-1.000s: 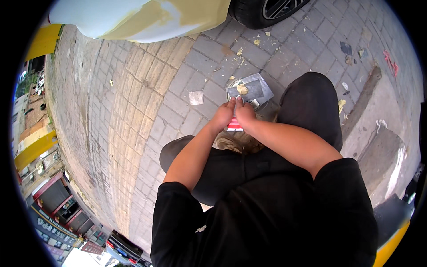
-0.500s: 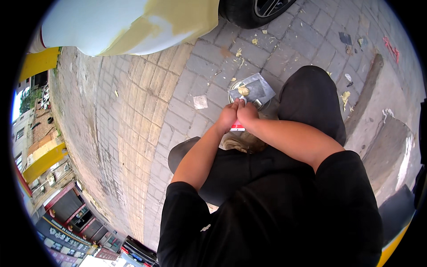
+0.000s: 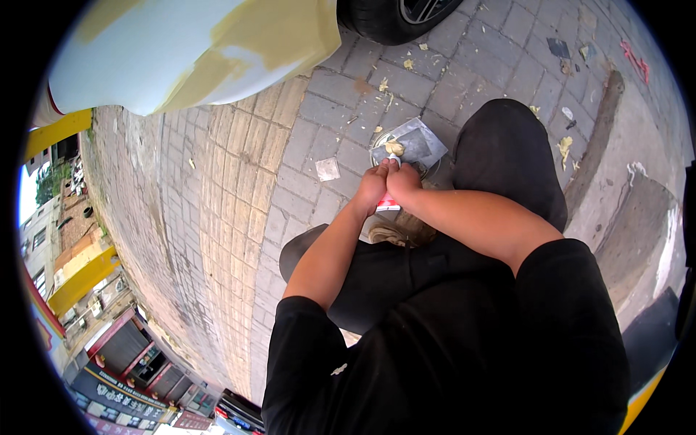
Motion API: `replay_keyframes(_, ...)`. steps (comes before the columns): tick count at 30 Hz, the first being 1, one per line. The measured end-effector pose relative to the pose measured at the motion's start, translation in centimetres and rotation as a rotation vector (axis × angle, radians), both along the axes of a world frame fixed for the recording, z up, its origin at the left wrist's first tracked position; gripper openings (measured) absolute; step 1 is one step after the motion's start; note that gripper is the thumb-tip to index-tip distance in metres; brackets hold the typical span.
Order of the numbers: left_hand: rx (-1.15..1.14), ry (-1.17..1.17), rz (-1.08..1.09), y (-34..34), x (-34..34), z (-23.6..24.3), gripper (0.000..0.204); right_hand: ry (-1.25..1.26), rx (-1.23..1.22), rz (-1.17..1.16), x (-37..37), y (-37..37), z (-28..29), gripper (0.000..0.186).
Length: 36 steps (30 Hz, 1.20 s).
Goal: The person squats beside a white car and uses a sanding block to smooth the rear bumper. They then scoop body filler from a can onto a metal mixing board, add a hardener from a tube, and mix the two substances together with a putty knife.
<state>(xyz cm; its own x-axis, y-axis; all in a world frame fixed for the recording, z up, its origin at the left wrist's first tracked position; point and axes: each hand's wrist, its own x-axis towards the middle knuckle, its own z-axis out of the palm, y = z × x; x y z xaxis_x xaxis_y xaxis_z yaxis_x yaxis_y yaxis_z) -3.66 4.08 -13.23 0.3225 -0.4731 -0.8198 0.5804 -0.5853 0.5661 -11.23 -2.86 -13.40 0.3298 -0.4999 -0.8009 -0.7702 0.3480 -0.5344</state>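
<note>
At the lower edge, nearest the camera, a black short-sleeved shirt (image 3: pixel 449 341) covers the person's torso, with a dark-trousered left knee (image 3: pixel 301 250) and right knee (image 3: pixel 507 141) spread apart beyond it. Both bare forearms run forward between the knees, and the left hand (image 3: pixel 372 188) and right hand (image 3: pixel 404 185) meet there, touching side by side. Both are closed around a red-and-white tube (image 3: pixel 388 205), thumbs together on top; its wide end shows below the palms and a pale tip just past the thumbs. Under the wrists sits a crumpled tan thing (image 3: pixel 388 233), whose kind I cannot tell.

Just beyond the fingers, a grey sheet (image 3: pixel 426 147) lies tilted across a round can (image 3: pixel 375 154), which it largely hides. On the sheet, right by the tube's tip, rests a cream-yellow blob (image 3: pixel 394 148). To the left of these, well apart from the can, a pale square scrap (image 3: pixel 328 170) lies on grey paving (image 3: pixel 312 116), and cream flakes are scattered farther forward.

Past them stand a black tyre (image 3: pixel 370 25) and a white car panel (image 3: pixel 181 65) with yellowish patches. At far left are yellow beams (image 3: pixel 83 279), shopfronts (image 3: pixel 138 348) and a dark parked car (image 3: pixel 239 412).
</note>
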Motion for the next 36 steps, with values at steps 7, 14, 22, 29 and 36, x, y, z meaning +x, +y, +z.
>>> replay_keyframes(7,-0.003,0.029,0.024,-0.1,0.0,0.0,0.045,-0.018,0.019,-0.012,-0.1,0.0,-0.4,0.052)
replay_keyframes(14,0.000,0.033,0.000,-0.5,0.1,0.3,0.045,-0.015,0.016,-0.011,-0.1,-0.1,-0.8,0.052)
replay_keyframes(22,-0.016,0.026,0.007,0.0,0.2,-0.7,0.046,-0.019,-0.007,0.005,0.1,0.0,-0.6,0.052)
replay_keyframes(29,-0.021,0.042,0.006,0.0,0.3,-0.4,0.045,-0.010,-0.038,-0.033,0.2,0.5,-1.2,0.050)
replay_keyframes(36,-0.019,0.064,0.000,0.2,0.5,-0.4,0.040,-0.019,-0.030,-0.052,0.3,0.6,-0.9,0.050)
